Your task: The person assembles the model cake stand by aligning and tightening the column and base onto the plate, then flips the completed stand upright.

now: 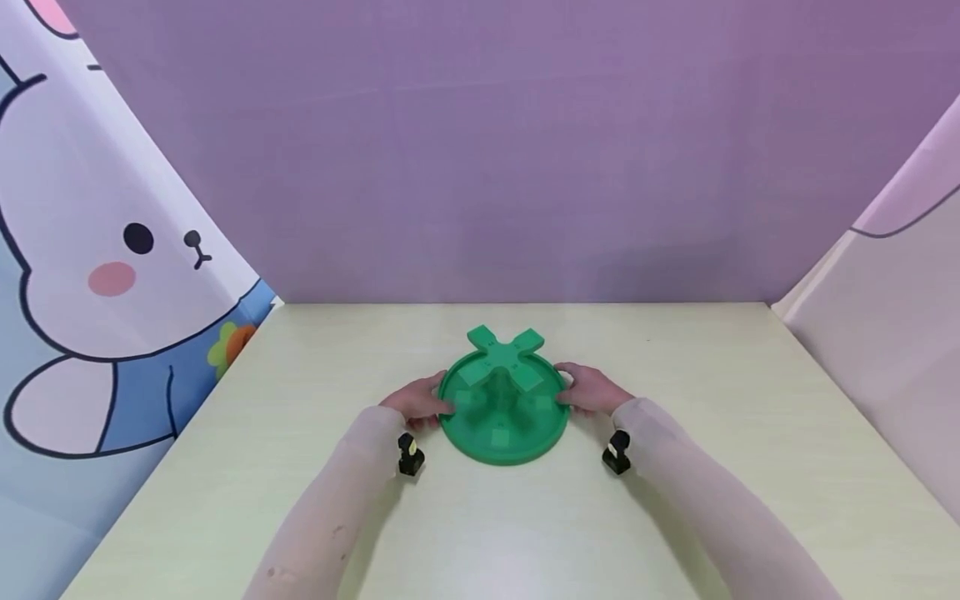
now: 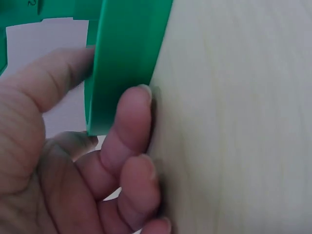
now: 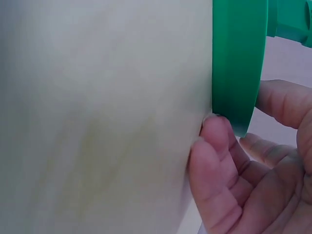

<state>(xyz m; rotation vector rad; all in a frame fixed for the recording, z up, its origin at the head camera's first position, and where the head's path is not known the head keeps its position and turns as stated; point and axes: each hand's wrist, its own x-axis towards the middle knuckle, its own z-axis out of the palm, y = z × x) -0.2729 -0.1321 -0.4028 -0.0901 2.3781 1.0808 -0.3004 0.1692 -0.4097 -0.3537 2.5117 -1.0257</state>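
A green round tray (image 1: 501, 457) with a raised rim lies on the table in the head view. Above its middle stands a green cross-shaped piece (image 1: 504, 356) with four flat arms, small marks showing on them. My left hand (image 1: 417, 400) grips the tray's left edge. In the left wrist view its thumb hooks over the rim (image 2: 129, 53), while curled fingers (image 2: 134, 119) lie low along the outer wall. On the opposite edge my right hand (image 1: 594, 389) holds on likewise. The right wrist view shows that thumb behind the rim (image 3: 239, 58) and fingertips (image 3: 207, 158) against the tabletop.
The pale wooden table (image 1: 502, 533) spreads around the tray. A purple cloth wall (image 1: 517, 150) rises at its back edge. Printed cloth with a cartoon animal (image 1: 97, 208) hangs at left, and a pale sheet (image 1: 885, 308) at right. Small black devices (image 1: 410, 455) sit at both wrists.
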